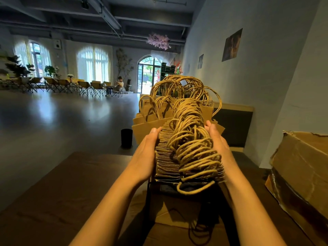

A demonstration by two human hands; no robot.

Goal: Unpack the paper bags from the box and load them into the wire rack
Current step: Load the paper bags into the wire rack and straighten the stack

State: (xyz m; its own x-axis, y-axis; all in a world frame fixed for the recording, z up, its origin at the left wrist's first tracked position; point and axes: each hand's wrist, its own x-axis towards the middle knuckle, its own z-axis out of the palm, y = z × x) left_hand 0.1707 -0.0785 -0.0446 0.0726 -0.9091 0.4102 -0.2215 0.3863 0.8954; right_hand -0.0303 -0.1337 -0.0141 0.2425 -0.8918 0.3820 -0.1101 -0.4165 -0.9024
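Between the two palms stands a thick stack of paper bags (166, 157), folded flat and set on edge, their twisted-cord handles (193, 139) heaped in a tangle along the top. The left hand (147, 153) presses flat against the left side of the stack and the right hand (217, 141) against the right side, fingers straight, so the grip is an open-handed squeeze from both sides and not a curl round anything. Under the grip a dark wire rack (149, 189) shows as thin black bars, and the stack seems to sit in or just over it; whether it already rests on the wire cannot be told. Beyond the grip more bags (150, 121) stand upright with handles looping high. To the right of the grip, on the dark bench (53, 192), lies the torn cardboard box (301, 166). Each bag is light, but so many together probably weigh something, and the stack is likely stiff across the fold yet loose between sheets, so the middle ones could slide out if the squeeze eases. The cords look prone to snagging on each other and on the wire. The best hold is probably low on the side faces, pressing inward, not on the handles.
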